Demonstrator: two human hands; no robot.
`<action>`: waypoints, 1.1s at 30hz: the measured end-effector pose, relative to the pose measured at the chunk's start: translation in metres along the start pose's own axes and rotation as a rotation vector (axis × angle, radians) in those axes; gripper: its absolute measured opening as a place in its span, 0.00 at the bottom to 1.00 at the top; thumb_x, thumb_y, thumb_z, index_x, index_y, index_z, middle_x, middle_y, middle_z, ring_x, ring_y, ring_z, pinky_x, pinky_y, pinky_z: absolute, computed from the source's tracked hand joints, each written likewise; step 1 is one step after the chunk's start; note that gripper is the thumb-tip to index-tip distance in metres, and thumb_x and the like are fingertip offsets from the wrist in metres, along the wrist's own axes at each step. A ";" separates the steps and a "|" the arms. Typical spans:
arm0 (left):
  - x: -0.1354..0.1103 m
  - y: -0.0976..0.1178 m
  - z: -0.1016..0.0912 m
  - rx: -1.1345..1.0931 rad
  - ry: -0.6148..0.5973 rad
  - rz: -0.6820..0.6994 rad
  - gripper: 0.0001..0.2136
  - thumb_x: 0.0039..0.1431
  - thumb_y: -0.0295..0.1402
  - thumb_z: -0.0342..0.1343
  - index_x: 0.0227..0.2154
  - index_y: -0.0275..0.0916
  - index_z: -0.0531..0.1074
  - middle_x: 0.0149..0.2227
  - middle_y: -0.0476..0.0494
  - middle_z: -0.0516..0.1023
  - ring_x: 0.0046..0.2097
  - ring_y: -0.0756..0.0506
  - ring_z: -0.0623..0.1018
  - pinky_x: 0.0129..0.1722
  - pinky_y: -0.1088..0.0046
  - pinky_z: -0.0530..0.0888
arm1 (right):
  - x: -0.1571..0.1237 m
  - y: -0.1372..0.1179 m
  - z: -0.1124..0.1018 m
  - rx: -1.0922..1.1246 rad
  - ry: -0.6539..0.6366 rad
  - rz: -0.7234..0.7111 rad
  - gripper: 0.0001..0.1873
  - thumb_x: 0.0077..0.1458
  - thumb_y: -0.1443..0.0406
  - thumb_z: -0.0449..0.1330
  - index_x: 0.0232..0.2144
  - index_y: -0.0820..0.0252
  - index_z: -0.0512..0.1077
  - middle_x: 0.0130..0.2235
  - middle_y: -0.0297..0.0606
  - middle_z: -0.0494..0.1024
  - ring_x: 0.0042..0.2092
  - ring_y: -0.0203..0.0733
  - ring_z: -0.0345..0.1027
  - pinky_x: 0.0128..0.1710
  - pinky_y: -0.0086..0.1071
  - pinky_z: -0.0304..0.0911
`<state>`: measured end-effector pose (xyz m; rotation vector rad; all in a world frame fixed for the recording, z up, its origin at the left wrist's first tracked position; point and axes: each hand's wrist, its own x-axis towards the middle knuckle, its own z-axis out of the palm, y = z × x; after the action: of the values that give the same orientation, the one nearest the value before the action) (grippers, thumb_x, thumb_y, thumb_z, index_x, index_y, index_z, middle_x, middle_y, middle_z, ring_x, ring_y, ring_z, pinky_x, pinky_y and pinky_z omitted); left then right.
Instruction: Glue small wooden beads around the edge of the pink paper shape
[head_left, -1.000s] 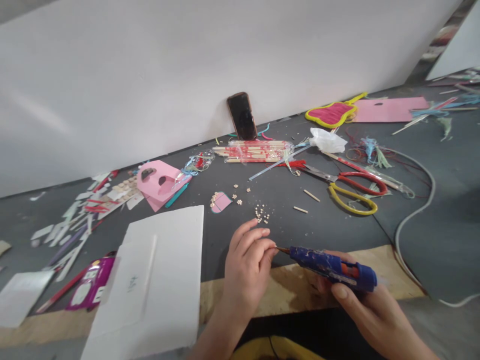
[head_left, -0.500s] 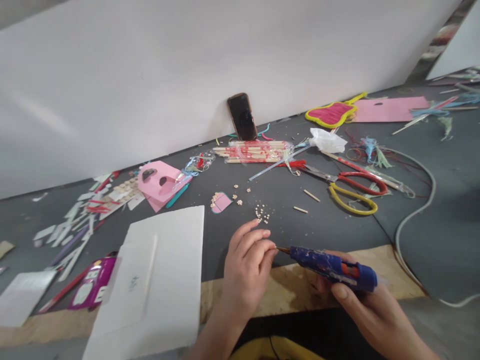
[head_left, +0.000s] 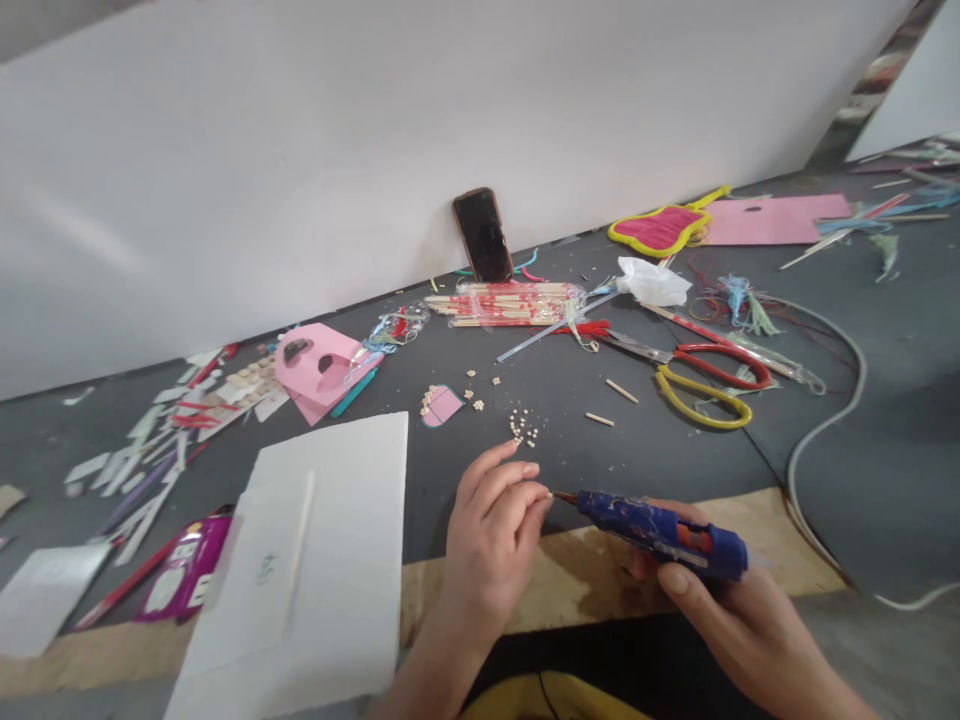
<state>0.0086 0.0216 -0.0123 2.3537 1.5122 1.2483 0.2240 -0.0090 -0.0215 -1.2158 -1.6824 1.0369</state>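
My right hand grips a blue glue gun with an orange trigger, its nozzle pointing left. My left hand is held right at the nozzle tip, thumb and forefinger pinched together on something too small to make out, the other fingers loosely curled. Both hands hover over the near edge of the dark grey mat, above a strip of bare wood. Just beyond my left fingers lies a small heap of pale beads. Further back a little pink cut-out shape has beads along its edge.
Red and yellow scissors lie right of centre. A grey cable loops at the right. White foam sheets sit at the left front, a purple pack beside them. A phone leans on the white wall, a bag of sticks before it.
Hardly anything differs: the glue gun and both hands have drifted a touch to the left, nozzle still at my left fingertips.
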 end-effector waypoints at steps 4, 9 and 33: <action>-0.002 -0.002 0.000 -0.010 0.009 -0.026 0.06 0.55 0.21 0.57 0.31 0.38 0.72 0.37 0.44 0.77 0.50 0.43 0.74 0.48 0.60 0.75 | -0.001 0.001 0.000 -0.028 0.020 0.022 0.12 0.61 0.59 0.52 0.46 0.54 0.65 0.31 0.34 0.77 0.30 0.38 0.74 0.29 0.25 0.70; -0.007 -0.007 -0.004 -0.002 0.004 -0.060 0.06 0.55 0.21 0.57 0.31 0.39 0.72 0.38 0.45 0.77 0.51 0.42 0.73 0.48 0.59 0.75 | 0.009 0.004 -0.015 -0.332 0.071 0.040 0.16 0.61 0.56 0.50 0.49 0.55 0.62 0.35 0.39 0.77 0.34 0.43 0.74 0.32 0.31 0.71; -0.036 -0.023 -0.030 0.029 0.026 -0.156 0.05 0.57 0.23 0.56 0.31 0.39 0.73 0.39 0.43 0.77 0.52 0.41 0.72 0.49 0.57 0.74 | 0.099 -0.043 0.028 -0.994 -0.247 -0.210 0.09 0.61 0.66 0.51 0.39 0.59 0.72 0.38 0.41 0.77 0.40 0.45 0.70 0.38 0.35 0.63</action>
<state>-0.0347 -0.0052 -0.0238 2.1956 1.6955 1.2324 0.1627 0.0733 0.0221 -1.4673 -2.5888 0.1688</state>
